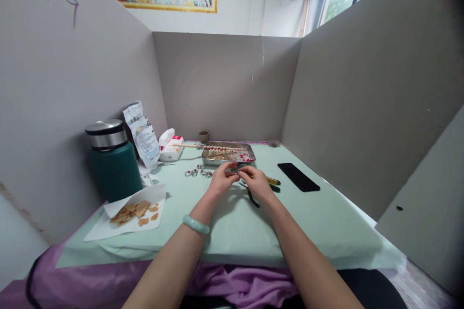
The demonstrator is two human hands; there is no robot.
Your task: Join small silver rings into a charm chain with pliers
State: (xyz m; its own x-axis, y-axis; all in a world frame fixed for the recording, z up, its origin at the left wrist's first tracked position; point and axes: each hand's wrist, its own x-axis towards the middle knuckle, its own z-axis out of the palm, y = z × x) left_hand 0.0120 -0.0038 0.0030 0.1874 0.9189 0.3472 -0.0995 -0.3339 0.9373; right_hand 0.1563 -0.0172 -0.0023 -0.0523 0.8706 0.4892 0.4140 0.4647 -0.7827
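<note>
Arms (174, 260): stretched up from the bottom edge to the frame's centre, with a bangle (196, 224) on the left wrist. Held left hand (222, 179) and right hand (253, 181) close together, fingers curled inward, tips nearly meeting. Pinched a small silvery piece (235, 171) between both sets of fingertips at the centre, just below the tray (208, 161); too covered to tell its shape. Had rings (195, 173) near the left hand, left of centre, and a black handle (253, 200) below the right.
</note>
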